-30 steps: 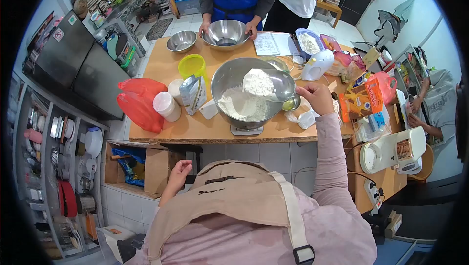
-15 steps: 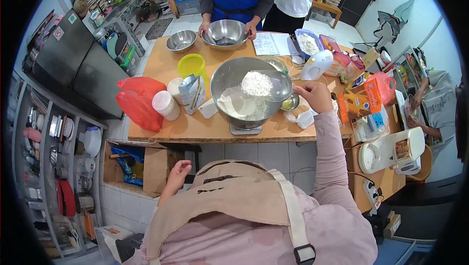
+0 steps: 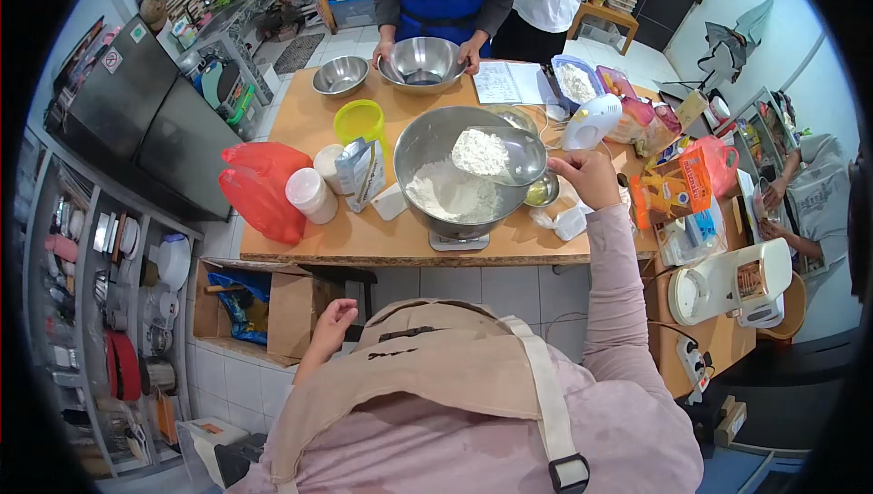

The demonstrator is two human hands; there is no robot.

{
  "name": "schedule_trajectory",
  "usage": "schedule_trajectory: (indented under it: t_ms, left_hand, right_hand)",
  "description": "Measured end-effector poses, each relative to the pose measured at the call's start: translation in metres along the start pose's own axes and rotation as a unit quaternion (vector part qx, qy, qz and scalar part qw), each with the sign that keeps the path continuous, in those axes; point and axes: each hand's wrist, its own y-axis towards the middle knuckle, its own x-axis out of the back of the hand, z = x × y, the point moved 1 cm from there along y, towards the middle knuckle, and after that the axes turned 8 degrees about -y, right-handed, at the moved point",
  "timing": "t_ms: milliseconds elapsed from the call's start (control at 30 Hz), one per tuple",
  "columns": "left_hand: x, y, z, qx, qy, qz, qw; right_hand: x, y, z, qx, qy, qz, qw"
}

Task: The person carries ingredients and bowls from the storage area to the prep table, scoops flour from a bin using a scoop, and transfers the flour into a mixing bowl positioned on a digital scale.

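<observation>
My right hand grips the rim of a small shiny bowl and tilts it over a large metal mixing bowl. A mound of white flour sits at the small bowl's left side. More pale powder covers the bottom of the mixing bowl, which stands on a kitchen scale near the table's front edge. Low beside my apron, away from the table, my left hand hangs with loosely bent fingers and holds nothing.
Left of the mixing bowl are a red plastic bag, white tubs, a foil pouch and a yellow container. A hand mixer lies at right. Across the table, a person in a blue apron holds another metal bowl.
The camera view has shifted very slightly. Both my hands and the small bowl keep nearly the same positions, with the flour still in the small bowl.
</observation>
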Motion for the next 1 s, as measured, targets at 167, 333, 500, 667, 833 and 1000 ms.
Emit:
schedule_trajectory:
  t_ms: [167, 333, 500, 667, 833, 1000]
  left_hand:
    - [-0.001, -0.002, -0.001, 0.014, 0.000, -0.007, 1.000]
    - [-0.003, -0.002, -0.003, 0.009, -0.001, -0.010, 1.000]
    - [-0.001, 0.000, 0.000, 0.009, 0.005, -0.014, 1.000]
    - [0.000, 0.002, 0.007, 0.012, -0.014, -0.010, 1.000]
    - [-0.001, 0.001, 0.003, 0.016, 0.011, -0.007, 1.000]
    - [0.007, 0.004, 0.011, 0.021, 0.036, 0.012, 0.999]
  right_hand:
    - [-0.002, -0.003, 0.000, -0.014, 0.029, -0.001, 0.999]
    - [-0.004, -0.004, 0.003, -0.022, 0.054, -0.001, 0.998]
    - [-0.004, -0.003, 0.000, -0.025, 0.059, 0.017, 0.998]
    - [0.000, -0.006, 0.002, -0.048, 0.092, 0.018, 0.994]
    - [0.004, -0.012, -0.002, -0.050, 0.118, -0.006, 0.992]
    - [0.016, -0.033, -0.004, -0.070, 0.123, -0.019, 0.990]
